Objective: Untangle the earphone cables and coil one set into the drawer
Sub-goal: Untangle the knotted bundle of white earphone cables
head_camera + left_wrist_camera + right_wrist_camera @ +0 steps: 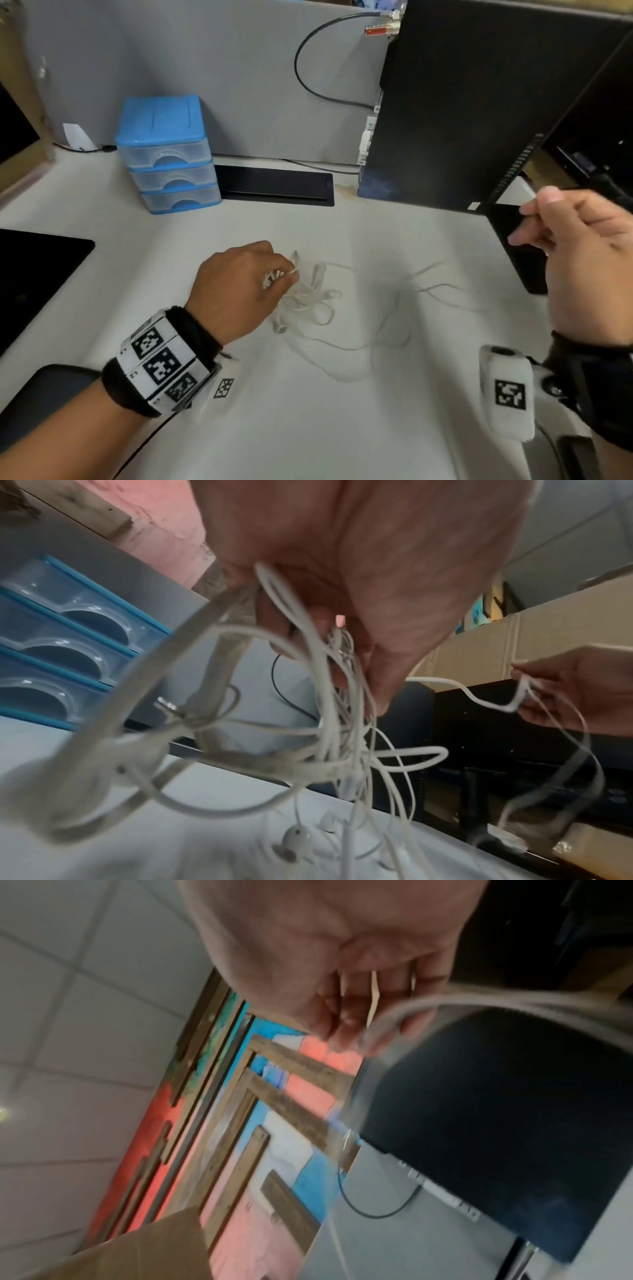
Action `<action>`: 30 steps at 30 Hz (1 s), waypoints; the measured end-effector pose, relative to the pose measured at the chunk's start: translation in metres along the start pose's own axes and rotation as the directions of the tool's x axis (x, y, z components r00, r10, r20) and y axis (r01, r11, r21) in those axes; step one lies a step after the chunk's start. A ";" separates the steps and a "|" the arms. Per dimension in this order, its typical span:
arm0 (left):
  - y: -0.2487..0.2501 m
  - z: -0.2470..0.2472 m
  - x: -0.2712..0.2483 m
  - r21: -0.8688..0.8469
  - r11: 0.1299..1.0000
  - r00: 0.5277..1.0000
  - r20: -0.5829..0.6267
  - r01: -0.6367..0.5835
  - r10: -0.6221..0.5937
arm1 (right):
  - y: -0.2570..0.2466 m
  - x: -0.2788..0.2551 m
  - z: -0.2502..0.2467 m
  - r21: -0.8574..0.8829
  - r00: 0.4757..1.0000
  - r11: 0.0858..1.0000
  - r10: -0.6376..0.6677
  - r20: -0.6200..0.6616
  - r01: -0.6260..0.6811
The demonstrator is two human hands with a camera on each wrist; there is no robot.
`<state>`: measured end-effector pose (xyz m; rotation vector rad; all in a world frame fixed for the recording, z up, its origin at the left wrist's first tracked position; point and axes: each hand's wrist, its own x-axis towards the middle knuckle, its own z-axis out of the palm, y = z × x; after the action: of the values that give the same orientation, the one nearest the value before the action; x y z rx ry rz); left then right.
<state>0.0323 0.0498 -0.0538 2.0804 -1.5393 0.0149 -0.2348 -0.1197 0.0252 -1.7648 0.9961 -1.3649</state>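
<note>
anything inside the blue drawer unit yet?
Blue drawer unit: all three translucent drawers closed, nothing visible through the fronts, though their depths stay hidden. Tangled earphone cables lie outside on the desk.

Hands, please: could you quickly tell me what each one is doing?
Left hand: grips the cable tangle.
Right hand: pinches a cable strand.

Left hand (239,284): palm down, fingers curled, pinching a bunch of the white earphone cables (308,298).
Right hand (579,253): raised higher, well apart from the left, thumb and fingers pinching a cable strand.
Wrists: each wears a band with black-and-white markers.
</note>
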 end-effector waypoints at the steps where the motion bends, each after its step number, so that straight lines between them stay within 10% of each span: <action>1: 0.000 -0.003 0.000 0.002 1.000 1.000 0.003 0.005 -0.005 | 0.003 0.001 -0.001 -0.051 1.000 0.999 0.006 0.012 -0.006; 5: 0.018 -0.006 -0.002 0.005 0.998 0.998 -0.004 -0.065 0.065 | -0.002 -0.031 0.031 -0.204 0.952 0.963 -0.113 0.285 0.175; 11: 0.037 -0.005 -0.012 -0.025 0.985 0.985 0.032 -0.169 0.170 | 0.010 -0.092 0.077 -0.254 0.720 0.901 -0.088 0.688 0.353; 20: 0.019 -0.012 0.002 -0.543 0.833 0.994 0.057 0.106 -0.089 | -0.001 -0.053 0.054 0.015 0.839 0.994 0.084 0.538 -0.109; 23: 0.014 -0.023 0.010 -0.654 0.750 0.989 -0.012 0.101 -0.145 | 0.022 -0.049 0.051 -0.353 0.780 0.935 0.188 0.597 0.045; 27: 0.015 -0.031 0.015 -0.709 0.701 0.979 -0.074 0.082 -0.189 | 0.038 -0.065 0.060 -0.698 0.669 0.640 0.369 0.645 0.320; 30: 0.020 -0.033 0.014 -0.717 0.695 0.978 -0.102 0.054 -0.181 | 0.035 -0.076 0.068 -0.734 0.708 0.559 0.330 0.624 0.386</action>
<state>0.0298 0.0476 -0.0131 1.4866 -1.0557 -0.3925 -0.1864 -0.0650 -0.0537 -2.6985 1.2148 0.0433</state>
